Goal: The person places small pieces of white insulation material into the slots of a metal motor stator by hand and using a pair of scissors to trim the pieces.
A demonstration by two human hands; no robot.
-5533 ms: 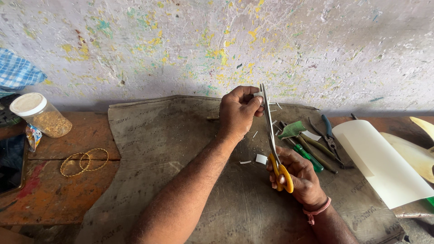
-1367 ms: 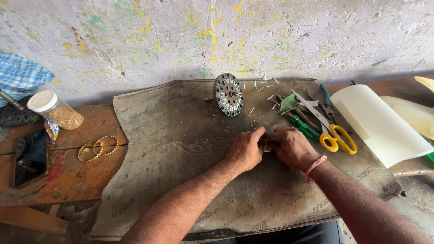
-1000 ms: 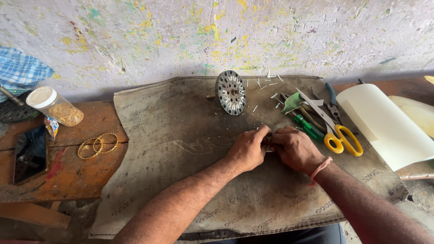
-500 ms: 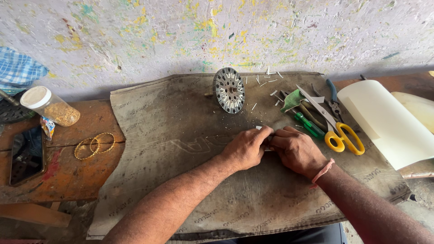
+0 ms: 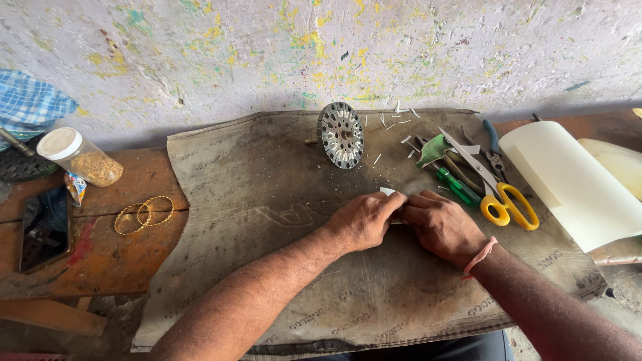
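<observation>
While both hands meet mid-cloth, left hand (image 5: 364, 220) and right hand (image 5: 441, 226) pinch a small white paper strip (image 5: 388, 192) together, fingers closed on it. Strip mostly hidden; only a white corner shows above the left fingers, so long axis can't be told. Grey cloth mat (image 5: 267, 200) lies under the hands. Right of them: yellow-handled scissors (image 5: 498, 190), blades pointing up-left, then a cream paper roll (image 5: 568, 180). Farther back, slotted metal disc (image 5: 342, 134) on edge. Far left: two gold bangles (image 5: 142, 214), white-lidded jar (image 5: 79, 157) of tan grains.

White slip (image 5: 388, 192) (mostly under fingers)
</observation>
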